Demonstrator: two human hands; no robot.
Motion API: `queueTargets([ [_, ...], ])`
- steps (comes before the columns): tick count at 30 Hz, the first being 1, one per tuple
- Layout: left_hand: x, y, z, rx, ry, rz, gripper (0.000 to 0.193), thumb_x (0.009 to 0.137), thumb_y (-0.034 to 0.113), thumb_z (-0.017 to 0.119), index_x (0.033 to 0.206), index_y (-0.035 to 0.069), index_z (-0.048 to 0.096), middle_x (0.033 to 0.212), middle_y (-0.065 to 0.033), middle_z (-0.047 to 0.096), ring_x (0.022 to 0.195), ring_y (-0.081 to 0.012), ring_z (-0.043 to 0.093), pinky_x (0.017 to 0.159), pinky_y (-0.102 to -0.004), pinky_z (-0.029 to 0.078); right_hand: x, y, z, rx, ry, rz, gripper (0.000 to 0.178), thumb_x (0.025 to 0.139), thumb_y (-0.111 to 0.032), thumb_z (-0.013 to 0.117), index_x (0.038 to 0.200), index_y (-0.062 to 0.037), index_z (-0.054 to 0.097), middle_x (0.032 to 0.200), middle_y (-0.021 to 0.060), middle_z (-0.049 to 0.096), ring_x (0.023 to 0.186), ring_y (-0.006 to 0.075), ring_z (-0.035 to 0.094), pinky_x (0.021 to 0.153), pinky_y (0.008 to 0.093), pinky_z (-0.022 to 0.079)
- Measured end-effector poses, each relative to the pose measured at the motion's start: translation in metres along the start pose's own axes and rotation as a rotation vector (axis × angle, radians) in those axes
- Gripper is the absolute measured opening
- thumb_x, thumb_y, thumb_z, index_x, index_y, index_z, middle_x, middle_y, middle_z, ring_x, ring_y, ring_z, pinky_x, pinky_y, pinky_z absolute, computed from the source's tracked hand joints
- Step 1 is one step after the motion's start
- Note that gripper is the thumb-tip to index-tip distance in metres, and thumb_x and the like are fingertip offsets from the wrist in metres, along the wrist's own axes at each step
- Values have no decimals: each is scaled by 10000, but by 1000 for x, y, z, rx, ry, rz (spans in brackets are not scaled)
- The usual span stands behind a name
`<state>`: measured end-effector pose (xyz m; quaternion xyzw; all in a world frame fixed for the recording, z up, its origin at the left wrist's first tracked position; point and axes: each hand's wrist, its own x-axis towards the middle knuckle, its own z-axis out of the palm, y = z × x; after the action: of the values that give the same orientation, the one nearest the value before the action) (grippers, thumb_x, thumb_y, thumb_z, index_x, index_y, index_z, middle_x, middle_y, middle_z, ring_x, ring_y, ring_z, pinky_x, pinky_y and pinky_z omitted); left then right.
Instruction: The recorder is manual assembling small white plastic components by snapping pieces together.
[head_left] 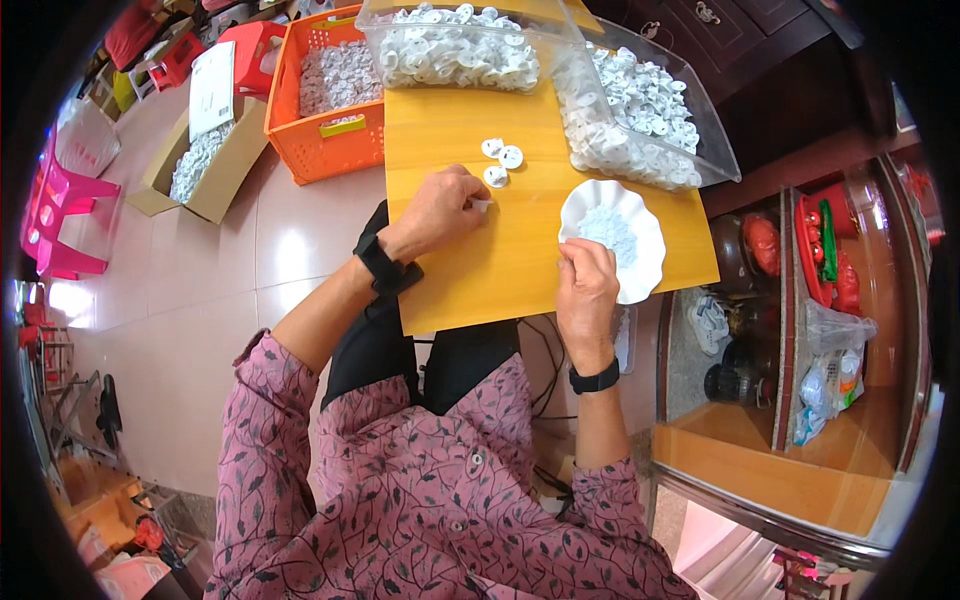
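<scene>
White small parts on the yellow bench (520, 250)
Left hand (438, 208) pinches a white piece (483, 205); right hand (586, 285) (fingers curled, grip unclear) touches the scalloped dish (640, 215) at 3 o'clock.

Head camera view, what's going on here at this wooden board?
A person sits at a yellow wooden board sorting small white plastic parts. The left hand pinches one small white piece near three white discs lying on the board. The right hand rests at the edge of a white scalloped dish of tiny parts. Two clear bins of white parts stand at the far end.
</scene>
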<state>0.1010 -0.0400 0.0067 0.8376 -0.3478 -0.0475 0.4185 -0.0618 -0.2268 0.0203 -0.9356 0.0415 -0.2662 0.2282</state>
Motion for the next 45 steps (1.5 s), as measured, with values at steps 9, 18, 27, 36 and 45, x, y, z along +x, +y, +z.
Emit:
queueTargets([
  [9, -50, 14, 2, -57, -82, 67, 294, 773, 47, 718, 1067, 46, 729, 934, -167, 630, 826, -295, 645, 727, -345, 530, -4, -14, -5, 175, 224, 56, 164, 849, 87, 630, 998, 34, 672, 995, 162, 679, 888, 315, 682, 795, 369, 552],
  [18, -71, 30, -4, -103, -198, 12, 375, 732, 63, 778, 1103, 76, 722, 907, -147, 606, 819, -280, 624, 724, -349, 518, -27, -21, 6, 87, -13, 70, 135, 884, 30, 617, 1004, 15, 675, 938, 159, 627, 867, 330, 641, 757, 404, 519],
  [27, -88, 37, -7, -262, -144, -77, 385, 736, 73, 796, 1106, 41, 695, 933, -162, 581, 808, -294, 639, 746, -353, 537, -27, -26, 7, 1, -136, -17, 167, 863, 47, 598, 1009, 22, 677, 937, 155, 593, 903, 341, 598, 792, 429, 491],
  [36, -92, 38, -8, -259, -110, -76, 433, 750, 49, 802, 1166, 36, 683, 923, -93, 562, 754, -179, 616, 685, -287, 528, -35, -47, -6, -76, -216, -33, 241, 849, 38, 606, 1087, 53, 642, 1015, 156, 569, 948, 339, 578, 830, 422, 478],
  [45, -96, 33, 0, -184, -51, 73, 360, 818, 76, 725, 1177, 87, 689, 967, -134, 586, 856, -294, 610, 755, -362, 512, -37, -63, -11, -153, -403, -118, 376, 816, -30, 696, 1163, 84, 607, 1060, 153, 545, 999, 319, 548, 873, 424, 444],
])
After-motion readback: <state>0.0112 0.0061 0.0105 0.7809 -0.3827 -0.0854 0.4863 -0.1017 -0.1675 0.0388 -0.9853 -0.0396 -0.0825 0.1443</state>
